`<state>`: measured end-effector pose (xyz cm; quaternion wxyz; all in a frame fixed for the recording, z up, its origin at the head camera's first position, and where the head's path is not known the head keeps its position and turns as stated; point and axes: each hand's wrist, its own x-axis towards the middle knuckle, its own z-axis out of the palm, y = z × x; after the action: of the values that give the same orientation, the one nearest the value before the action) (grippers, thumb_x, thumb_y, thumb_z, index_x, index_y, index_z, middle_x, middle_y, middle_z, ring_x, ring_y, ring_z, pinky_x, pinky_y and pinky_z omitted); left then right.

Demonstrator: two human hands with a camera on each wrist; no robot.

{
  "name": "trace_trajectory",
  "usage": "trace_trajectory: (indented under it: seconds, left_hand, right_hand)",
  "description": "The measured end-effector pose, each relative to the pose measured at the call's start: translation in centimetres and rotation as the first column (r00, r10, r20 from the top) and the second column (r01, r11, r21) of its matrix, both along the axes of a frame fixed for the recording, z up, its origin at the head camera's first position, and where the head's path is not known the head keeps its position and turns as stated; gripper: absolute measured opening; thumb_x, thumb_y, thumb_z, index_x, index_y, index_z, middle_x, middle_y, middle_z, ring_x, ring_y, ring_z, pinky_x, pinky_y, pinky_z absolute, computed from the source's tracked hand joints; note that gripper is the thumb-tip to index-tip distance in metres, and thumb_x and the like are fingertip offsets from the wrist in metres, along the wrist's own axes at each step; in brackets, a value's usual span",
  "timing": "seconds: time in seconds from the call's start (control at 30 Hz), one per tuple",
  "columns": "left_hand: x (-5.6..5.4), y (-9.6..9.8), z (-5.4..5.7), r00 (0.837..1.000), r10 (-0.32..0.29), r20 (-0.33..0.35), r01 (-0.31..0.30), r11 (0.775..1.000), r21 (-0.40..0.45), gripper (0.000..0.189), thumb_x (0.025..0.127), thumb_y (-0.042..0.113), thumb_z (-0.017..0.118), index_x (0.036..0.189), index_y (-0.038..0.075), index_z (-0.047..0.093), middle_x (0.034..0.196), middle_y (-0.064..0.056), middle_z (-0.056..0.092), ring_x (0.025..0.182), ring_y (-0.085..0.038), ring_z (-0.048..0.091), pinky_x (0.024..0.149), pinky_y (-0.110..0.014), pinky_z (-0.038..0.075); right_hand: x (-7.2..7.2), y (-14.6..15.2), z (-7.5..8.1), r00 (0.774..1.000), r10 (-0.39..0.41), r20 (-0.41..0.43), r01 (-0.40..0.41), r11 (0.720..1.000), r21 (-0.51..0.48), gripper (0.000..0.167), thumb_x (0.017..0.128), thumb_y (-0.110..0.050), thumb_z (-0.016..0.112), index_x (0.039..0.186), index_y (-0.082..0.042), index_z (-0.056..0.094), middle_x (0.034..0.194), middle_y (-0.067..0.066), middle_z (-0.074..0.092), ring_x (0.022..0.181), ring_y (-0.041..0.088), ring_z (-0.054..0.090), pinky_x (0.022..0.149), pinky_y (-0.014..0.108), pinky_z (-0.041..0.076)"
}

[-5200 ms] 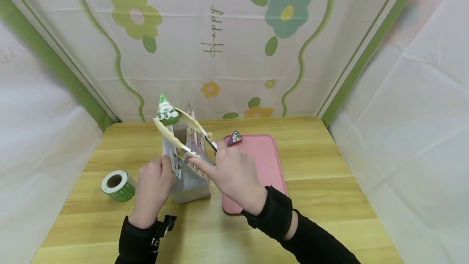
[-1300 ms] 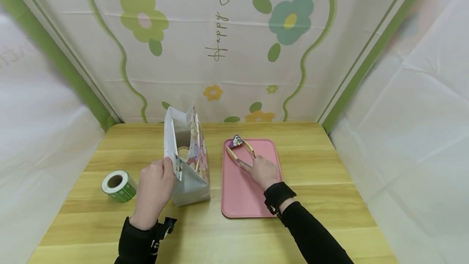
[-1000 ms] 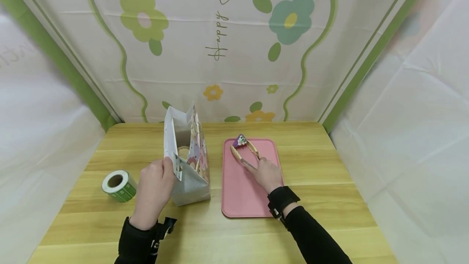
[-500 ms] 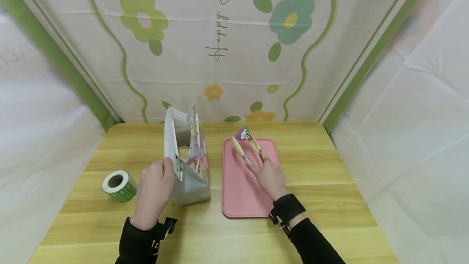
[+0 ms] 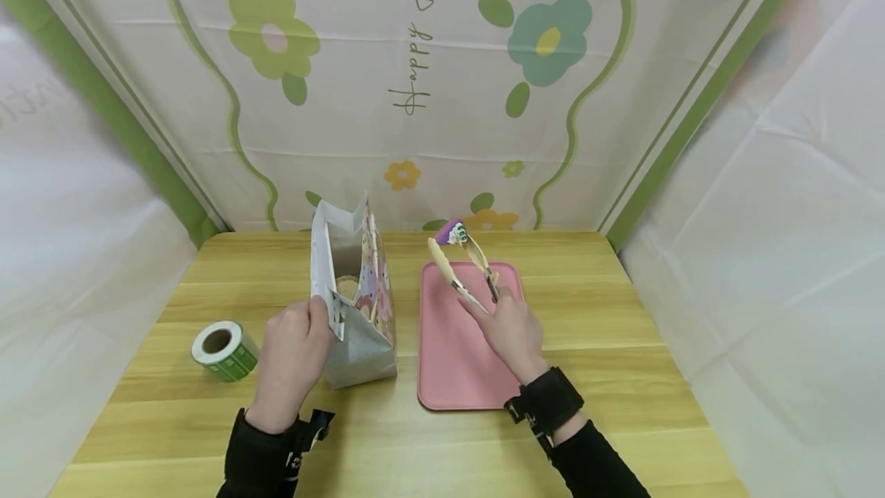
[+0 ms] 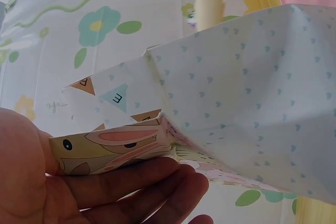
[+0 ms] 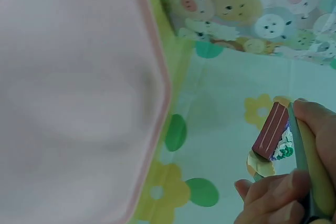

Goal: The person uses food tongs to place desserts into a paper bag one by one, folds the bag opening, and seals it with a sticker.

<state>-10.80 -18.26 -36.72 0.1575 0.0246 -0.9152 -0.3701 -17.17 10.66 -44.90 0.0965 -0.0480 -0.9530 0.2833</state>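
Note:
In the head view my left hand (image 5: 290, 360) pinches the near side of an upright paper gift bag (image 5: 359, 356) at its mouth. The left wrist view shows that bag's heart-dotted side panel (image 6: 241, 87), with thumb and fingers (image 6: 136, 187) on its edge. Inside the bag a round beige item (image 5: 347, 285) is partly visible. My right hand (image 5: 512, 333) grips tongs (image 5: 442, 261) with cream tips. Between those tips is a small purple cake slice (image 5: 449, 232) with white and green topping, lifted over the tray's far edge; its layered brown side (image 7: 272, 132) faces the right wrist view.
A pink tray (image 5: 449, 371) lies to the right of the bag. A roll of green labels (image 5: 231, 356) stands on the wooden table (image 5: 608, 406) at the left. Behind the table hangs a flowered cloth (image 5: 442, 129), with white cloth on both sides.
Earlier the tongs held a green cake slice over the bag; now it is out of sight. They have since taken the purple slice and raised it off the tray. The left hand stays on the bag.

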Motion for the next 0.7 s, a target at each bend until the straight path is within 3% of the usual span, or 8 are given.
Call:
trace_trajectory:
  seconds: [0.23,0.37,0.7]
  left_hand:
    - [0.1,0.0,0.1,1.0,-0.003,0.008,0.003,1.0,0.0,0.058,0.107,0.032,0.024,0.061,0.008,0.048,0.061,-0.009,0.05,0.047,-0.021,0.044,0.043,-0.033,0.034]
    - [0.1,0.1,0.2,1.0,-0.003,0.013,0.003,1.0,0.002,0.058,0.107,0.032,0.024,0.062,0.007,0.05,0.061,-0.01,0.05,0.048,-0.021,0.045,0.043,-0.034,0.035]
    - [0.1,0.0,0.1,1.0,-0.01,0.018,0.01,1.0,0.011,0.058,0.107,0.032,0.023,0.064,0.007,0.052,0.064,-0.009,0.054,0.049,-0.021,0.047,0.043,-0.034,0.035]
  right_hand:
    - [1.3,-1.0,3.2,1.0,0.018,-0.025,-0.019,0.999,-0.045,0.075,0.08,-0.078,0.055,0.098,-0.006,0.055,0.06,-0.001,0.033,0.045,0.015,0.034,0.041,0.03,0.025]
    - [2.0,-1.6,4.8,0.998,0.032,-0.06,-0.036,0.997,-0.065,0.076,0.081,-0.076,0.057,0.108,-0.005,0.057,0.06,-0.002,0.034,0.045,0.015,0.036,0.041,0.03,0.026]
    - [3.7,-3.6,8.8,0.982,0.106,-0.156,-0.117,0.991,-0.063,0.078,0.08,-0.082,0.049,0.1,-0.007,0.06,0.06,-0.001,0.039,0.045,0.016,0.042,0.041,0.032,0.033]
